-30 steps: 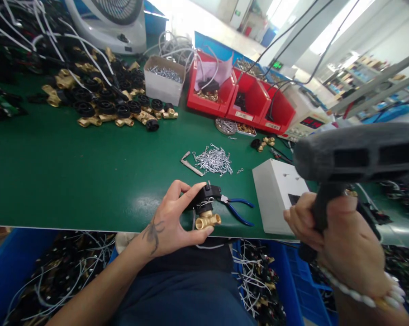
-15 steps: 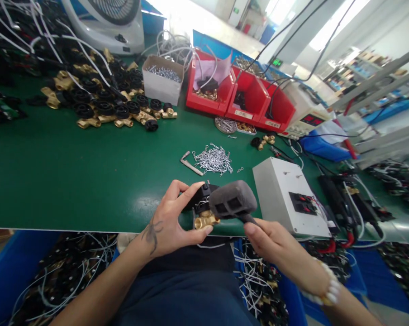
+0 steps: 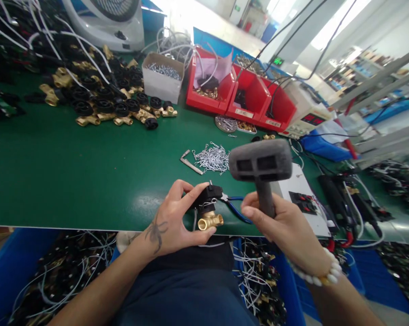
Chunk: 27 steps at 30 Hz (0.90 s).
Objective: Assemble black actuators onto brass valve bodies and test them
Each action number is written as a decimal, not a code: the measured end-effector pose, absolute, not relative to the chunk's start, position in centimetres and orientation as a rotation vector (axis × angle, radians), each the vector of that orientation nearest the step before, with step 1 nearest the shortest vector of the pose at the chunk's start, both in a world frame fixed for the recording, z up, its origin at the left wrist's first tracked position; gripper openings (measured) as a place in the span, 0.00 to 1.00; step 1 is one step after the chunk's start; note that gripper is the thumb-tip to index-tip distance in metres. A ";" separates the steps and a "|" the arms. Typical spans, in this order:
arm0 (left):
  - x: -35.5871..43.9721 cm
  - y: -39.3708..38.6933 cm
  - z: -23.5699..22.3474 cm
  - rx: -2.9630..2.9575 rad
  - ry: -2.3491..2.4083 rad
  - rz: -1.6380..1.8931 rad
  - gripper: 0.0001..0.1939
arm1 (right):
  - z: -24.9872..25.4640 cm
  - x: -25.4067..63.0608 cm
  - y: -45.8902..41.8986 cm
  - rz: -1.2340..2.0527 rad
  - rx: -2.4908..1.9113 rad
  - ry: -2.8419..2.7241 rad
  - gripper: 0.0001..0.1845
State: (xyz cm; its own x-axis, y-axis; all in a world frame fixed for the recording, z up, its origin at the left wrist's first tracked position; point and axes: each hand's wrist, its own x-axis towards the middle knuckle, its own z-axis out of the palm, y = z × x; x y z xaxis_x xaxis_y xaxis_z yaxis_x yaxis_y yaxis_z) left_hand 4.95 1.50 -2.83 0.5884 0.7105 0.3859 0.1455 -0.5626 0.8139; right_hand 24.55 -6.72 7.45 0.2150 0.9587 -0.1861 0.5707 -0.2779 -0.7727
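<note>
Left hand [image 3: 172,222] pinches brass valve [image 3: 209,212]; right hand [image 3: 286,231] raises mallet [image 3: 260,168] beside it.

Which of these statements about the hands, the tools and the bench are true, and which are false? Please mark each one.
1. The left hand holds a brass valve at the near edge of the green table. True.
2. The right hand grips a screwdriver. False: it grips a grey mallet by the handle.
3. The mallet's head rests on the valve. False: it is raised above and to the right of it.
4. Blue-handled pliers lie on the table behind the valve. True.
5. A pile of small metal clips lies on the table. True.
</note>
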 end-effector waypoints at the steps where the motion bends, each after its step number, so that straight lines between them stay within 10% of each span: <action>1: 5.0 1.5 -2.8 2.059 0.673 0.938 0.39 | 7.4 24.3 -6.2 0.849 -1.901 -1.428 0.15; 16: 5.1 1.6 -3.0 2.048 0.605 0.975 0.25 | 5.5 23.9 -3.9 0.441 -1.355 -2.101 0.04; 27: 5.0 1.6 -2.6 2.011 0.659 0.938 0.38 | 9.5 26.6 -7.7 0.676 -1.646 -1.607 0.10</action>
State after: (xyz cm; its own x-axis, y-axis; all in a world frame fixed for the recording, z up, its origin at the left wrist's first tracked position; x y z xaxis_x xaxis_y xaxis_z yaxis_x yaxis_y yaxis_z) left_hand 4.98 1.65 -2.63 0.5885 0.7130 0.3812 0.1165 -0.5413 0.8327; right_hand 26.65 -7.66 9.51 0.0825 0.9896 0.1182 0.6077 0.0440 -0.7929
